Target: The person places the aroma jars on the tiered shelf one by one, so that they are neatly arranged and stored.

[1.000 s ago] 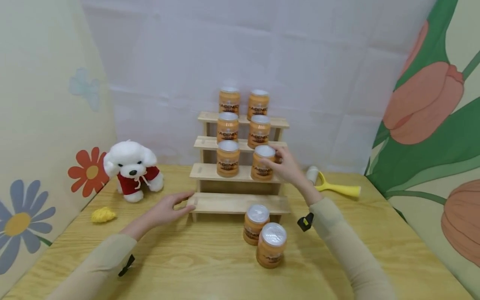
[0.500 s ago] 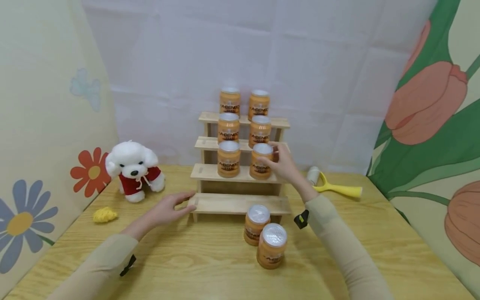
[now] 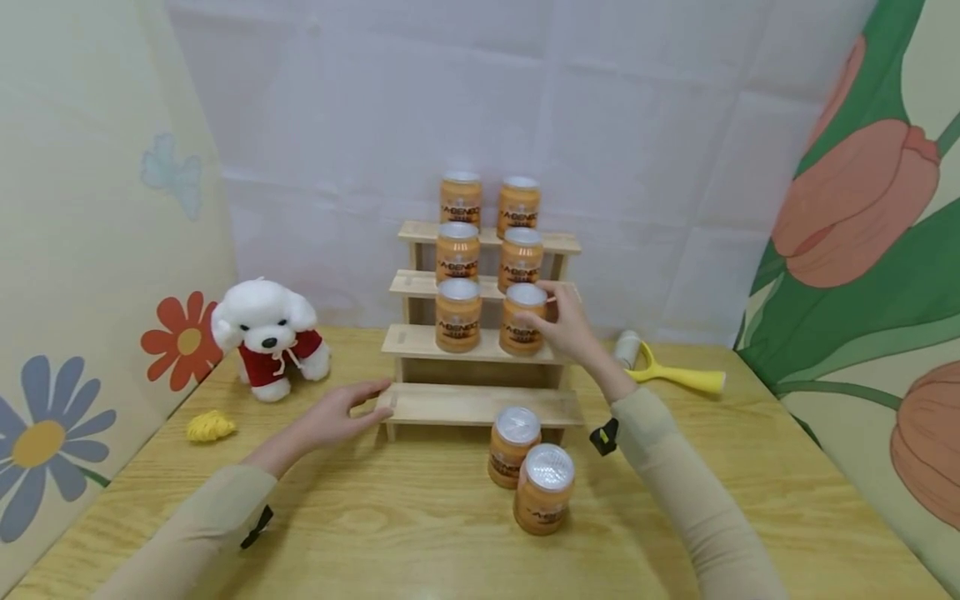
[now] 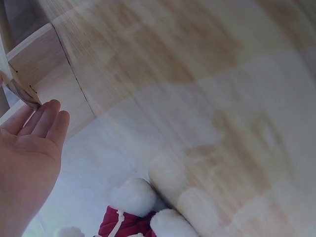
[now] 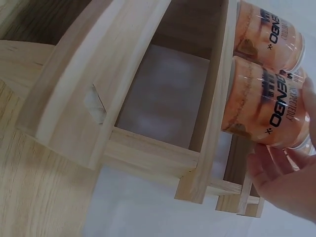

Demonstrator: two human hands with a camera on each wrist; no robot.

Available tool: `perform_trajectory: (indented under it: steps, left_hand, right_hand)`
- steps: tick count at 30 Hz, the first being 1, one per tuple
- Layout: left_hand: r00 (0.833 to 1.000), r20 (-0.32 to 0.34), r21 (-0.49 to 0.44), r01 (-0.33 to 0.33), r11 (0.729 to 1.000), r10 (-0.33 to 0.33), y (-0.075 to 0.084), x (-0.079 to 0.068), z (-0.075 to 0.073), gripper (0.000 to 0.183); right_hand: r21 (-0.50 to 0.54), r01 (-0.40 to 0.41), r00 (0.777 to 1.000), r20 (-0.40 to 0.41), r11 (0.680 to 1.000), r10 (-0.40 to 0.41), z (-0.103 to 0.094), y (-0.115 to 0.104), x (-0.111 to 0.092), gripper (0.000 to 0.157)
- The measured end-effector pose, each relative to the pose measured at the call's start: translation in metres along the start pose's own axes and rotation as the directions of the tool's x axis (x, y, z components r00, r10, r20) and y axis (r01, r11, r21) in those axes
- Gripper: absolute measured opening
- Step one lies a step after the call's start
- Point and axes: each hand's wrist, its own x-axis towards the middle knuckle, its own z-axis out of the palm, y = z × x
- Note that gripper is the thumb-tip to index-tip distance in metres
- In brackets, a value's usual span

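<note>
A stepped wooden shelf (image 3: pixel 480 406) stands on the table with orange cans in pairs on its upper three steps. My right hand (image 3: pixel 567 327) grips the right can (image 3: pixel 522 323) on the third step from the top, thumb in front and fingers at its right side. In the right wrist view that can (image 5: pixel 264 106) stands on the step beside the left can (image 5: pixel 266 37). My left hand (image 3: pixel 335 417) holds the left end of the lowest step between thumb and fingers. Two more cans, one behind (image 3: pixel 513 450) and one in front (image 3: pixel 545 492), stand upright on the table before the shelf.
A white plush dog (image 3: pixel 262 333) in a red top sits at the left, with a small yellow bundle (image 3: pixel 211 427) nearer the front. To the right of the shelf lies a yellow-handled tool (image 3: pixel 678 377) with a whitish cylinder (image 3: pixel 627 348) beside it. A white cloth (image 3: pixel 637 150) hangs behind.
The right hand and its can have shifted slightly left and back on the step over the first half second, then stayed nearly still. The left hand has kept its place.
</note>
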Motion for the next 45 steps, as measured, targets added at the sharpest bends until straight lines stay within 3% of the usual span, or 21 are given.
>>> perform_trajectory:
  steps: [14,21,28,38,45]
  left_hand:
    - [1.0,-0.003,0.011,-0.001,1.0,0.001,0.0,0.002,-0.001,0.059]
    - [1.0,-0.005,0.018,-0.011,1.0,0.011,0.0,0.0,0.005,0.059]
    - [1.0,-0.008,-0.013,0.012,1.0,-0.012,0.001,-0.002,0.002,0.06]
    - [1.0,-0.009,-0.002,0.011,1.0,-0.011,0.001,-0.003,0.003,0.058]
    - [1.0,-0.01,-0.006,0.014,1.0,-0.015,0.002,-0.002,0.0,0.06]
  right_hand:
    - [0.017,0.009,0.996,-0.09,1.0,-0.007,0.004,0.005,-0.006,0.065]
    - [0.022,-0.008,1.0,-0.011,1.0,0.008,-0.002,0.002,-0.019,0.062]
    - [0.001,-0.096,0.993,0.065,0.995,0.096,-0.013,-0.004,-0.042,0.062]
    - [-0.033,0.036,0.983,0.183,0.999,-0.029,-0.028,-0.005,-0.085,0.048]
    - [-0.032,0.068,0.975,0.214,0.997,-0.06,-0.032,-0.009,-0.112,0.042]
